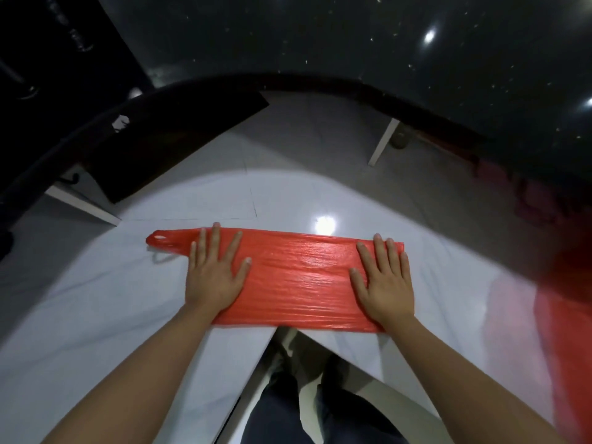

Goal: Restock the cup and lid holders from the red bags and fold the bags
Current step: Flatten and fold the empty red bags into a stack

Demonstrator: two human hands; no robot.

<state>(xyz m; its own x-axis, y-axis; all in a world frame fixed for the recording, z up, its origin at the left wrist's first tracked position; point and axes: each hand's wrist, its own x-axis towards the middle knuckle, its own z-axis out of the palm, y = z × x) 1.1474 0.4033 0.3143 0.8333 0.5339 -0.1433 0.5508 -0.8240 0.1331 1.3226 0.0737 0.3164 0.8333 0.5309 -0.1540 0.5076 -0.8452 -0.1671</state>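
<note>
I'm at the folding step: the red bag (pixel 298 277) lies flattened into a long strip on the white counter (pixel 96 315), handles to the left. My left hand (pixel 216 277) and right hand (pixel 382 283) press it, fingers spread flat. Next, I judge, fold one end over.

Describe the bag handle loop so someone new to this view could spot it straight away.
Start at the white table in the middle of the view, where a flattened red bag lies under both open hands. Follow the bag past the left hand to its narrow end. The handle is the thin red loop with a small hole, the only part sticking out beyond the fingers.
</note>
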